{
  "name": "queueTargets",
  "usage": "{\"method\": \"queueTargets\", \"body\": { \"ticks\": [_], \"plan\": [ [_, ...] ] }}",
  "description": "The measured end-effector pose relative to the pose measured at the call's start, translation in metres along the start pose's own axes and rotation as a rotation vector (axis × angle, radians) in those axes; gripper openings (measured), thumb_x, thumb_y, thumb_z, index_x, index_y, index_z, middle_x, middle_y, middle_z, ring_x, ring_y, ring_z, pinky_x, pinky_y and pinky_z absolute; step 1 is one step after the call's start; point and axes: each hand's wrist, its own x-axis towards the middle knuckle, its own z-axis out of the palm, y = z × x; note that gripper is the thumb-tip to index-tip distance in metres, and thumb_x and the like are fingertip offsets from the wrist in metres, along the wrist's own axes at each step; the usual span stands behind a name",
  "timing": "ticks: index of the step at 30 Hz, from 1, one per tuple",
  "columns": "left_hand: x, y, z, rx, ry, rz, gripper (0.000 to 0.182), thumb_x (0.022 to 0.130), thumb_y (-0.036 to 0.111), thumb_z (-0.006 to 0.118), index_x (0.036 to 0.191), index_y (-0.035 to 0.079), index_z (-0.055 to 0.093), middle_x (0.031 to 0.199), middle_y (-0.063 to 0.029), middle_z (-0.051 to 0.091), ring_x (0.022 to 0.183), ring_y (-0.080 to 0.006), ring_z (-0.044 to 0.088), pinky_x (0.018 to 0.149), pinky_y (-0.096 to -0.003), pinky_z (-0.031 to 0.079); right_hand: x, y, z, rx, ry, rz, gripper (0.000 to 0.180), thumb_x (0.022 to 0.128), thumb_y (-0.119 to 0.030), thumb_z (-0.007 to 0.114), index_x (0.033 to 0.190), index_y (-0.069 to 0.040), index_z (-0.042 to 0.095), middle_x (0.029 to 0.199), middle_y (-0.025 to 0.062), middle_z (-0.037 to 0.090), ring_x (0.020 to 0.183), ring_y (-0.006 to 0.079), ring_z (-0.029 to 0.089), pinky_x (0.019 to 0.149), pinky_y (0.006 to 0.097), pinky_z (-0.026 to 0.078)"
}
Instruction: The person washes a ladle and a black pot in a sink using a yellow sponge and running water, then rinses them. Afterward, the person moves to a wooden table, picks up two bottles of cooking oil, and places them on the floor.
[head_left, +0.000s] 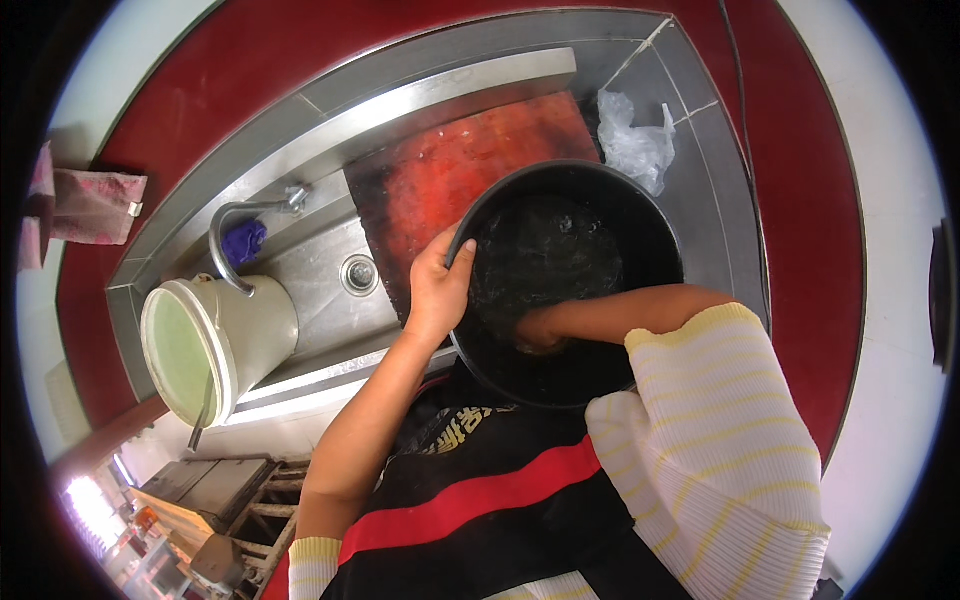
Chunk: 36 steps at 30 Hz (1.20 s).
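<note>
A large round black basin (652, 225) holds dark, rippling water (555, 247). My left hand (441, 281) grips its left rim, with the thumb over the edge and the fingers on the outer side. My right hand (541, 330) is dipped into the water in the lower middle of the basin. Its fingers are under the surface, so I cannot see whether they hold anything. Under and behind the basin lies a worn red board (465, 161), its left edge reaching over part of the steel sink (307, 255).
Left of the board are the sink drain (359, 275), a curved faucet (217, 232), a purple cloth (244, 243) and a white bucket (259, 322) of pale liquid with a handle sticking out. A crumpled clear plastic bag (637, 142) lies behind the basin. A pink towel (97, 206) hangs far left.
</note>
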Motion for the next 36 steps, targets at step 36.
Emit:
{"method": "queueTargets", "body": {
  "ticks": [36],
  "plan": [
    [0.001,-0.005,0.0,-0.042,-0.012,-0.042,0.025,0.092,0.011,0.054,0.113,-0.001,0.059,0.101,-0.003,0.063,0.093,-0.0095,0.055,0.085,-0.0232,0.042,0.026,0.031,-0.128,1.122,1.115,0.299,0.015,0.077,-0.01,0.062,0.087,0.0,0.066,0.087,0.0169,0.066,0.079,0.0268,0.064,0.065,0.0355,0.051]
  ]
}}
